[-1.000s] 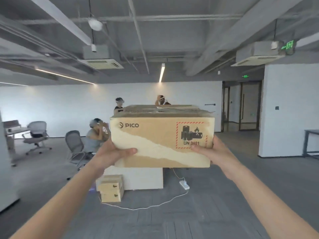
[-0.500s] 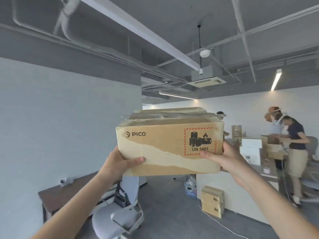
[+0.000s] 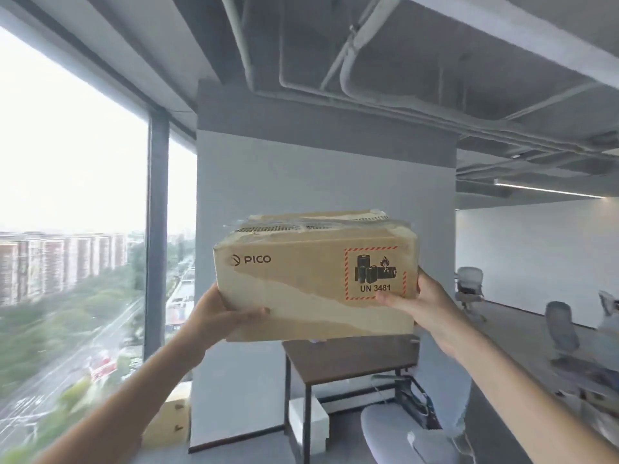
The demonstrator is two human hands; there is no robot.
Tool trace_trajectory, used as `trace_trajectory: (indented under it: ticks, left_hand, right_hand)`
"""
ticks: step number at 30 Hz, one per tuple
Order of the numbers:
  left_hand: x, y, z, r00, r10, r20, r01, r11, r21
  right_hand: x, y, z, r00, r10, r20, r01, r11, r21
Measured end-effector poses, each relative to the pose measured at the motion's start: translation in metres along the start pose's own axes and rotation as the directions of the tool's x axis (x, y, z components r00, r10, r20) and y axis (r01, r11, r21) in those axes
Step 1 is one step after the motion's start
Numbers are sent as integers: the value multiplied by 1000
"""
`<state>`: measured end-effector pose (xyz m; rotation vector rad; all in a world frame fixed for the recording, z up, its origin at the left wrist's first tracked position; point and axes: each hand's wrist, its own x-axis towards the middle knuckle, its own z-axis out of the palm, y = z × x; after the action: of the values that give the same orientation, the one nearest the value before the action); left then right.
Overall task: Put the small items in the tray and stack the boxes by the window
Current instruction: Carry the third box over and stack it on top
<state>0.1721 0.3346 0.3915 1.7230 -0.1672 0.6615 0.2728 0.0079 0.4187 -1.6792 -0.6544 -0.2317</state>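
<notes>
I hold a brown cardboard box (image 3: 301,279) marked PICO and UN 3481 up at chest height, in front of a white pillar. My left hand (image 3: 217,316) grips its lower left corner with the thumb across the front face. My right hand (image 3: 422,299) grips its right end, thumb on the front by the red-bordered label. The box top is taped and slightly crumpled. A tall window (image 3: 67,229) fills the left side of the view. Low by the window stands another cardboard box (image 3: 170,420).
A small dark table (image 3: 351,360) stands under the box, against the pillar (image 3: 321,182). A white box (image 3: 310,423) sits on the floor beneath it. A grey office chair (image 3: 402,433) is at the lower right, with more chairs (image 3: 559,333) along the right.
The view has swung left from the room with people at a desk to the window and pillar. The box stays gripped in both hands, now slightly tilted.
</notes>
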Motion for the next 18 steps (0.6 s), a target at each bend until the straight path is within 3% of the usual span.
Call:
trace_trajectory:
  ticks: [8, 13, 18]
  left_hand:
    - [49, -51, -252, 992, 8, -129, 11, 989, 147]
    - [78, -109, -351, 968, -22, -250, 71, 979, 189]
    - [111, -168, -415, 947, -24, -321, 93, 975, 201]
  right_hand:
    - [125, 17, 272, 985, -19, 170, -4, 991, 133]
    - [180, 33, 382, 963, -61, 262, 5, 978, 208]
    - [240, 76, 469, 950, -57, 306, 2, 984, 179]
